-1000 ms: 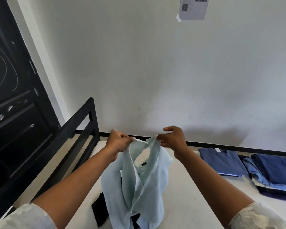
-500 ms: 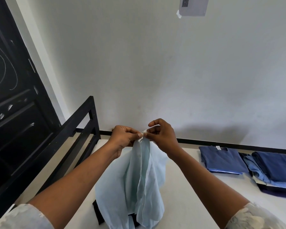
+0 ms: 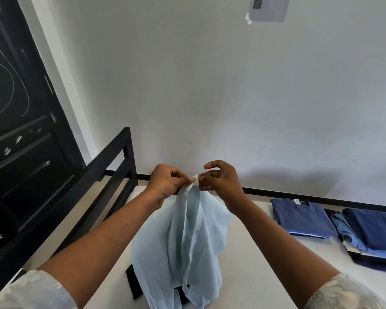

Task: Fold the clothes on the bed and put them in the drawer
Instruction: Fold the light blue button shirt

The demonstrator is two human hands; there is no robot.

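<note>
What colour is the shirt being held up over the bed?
The shirt is a plain pale blue with no pattern, as the head view shows.

wall sheet (image 3: 270, 12): grey paper taped high on the wall in front of you; no wording you can read.
square code (image 3: 257, 3): QR-type mark on that sheet's upper left; blurred.
neck tag (image 3: 296, 201): white, on the folded navy shirt (image 3: 303, 216); print too small.
door (image 3: 20, 108): white curved scrawls, no letters you can read.
</note>
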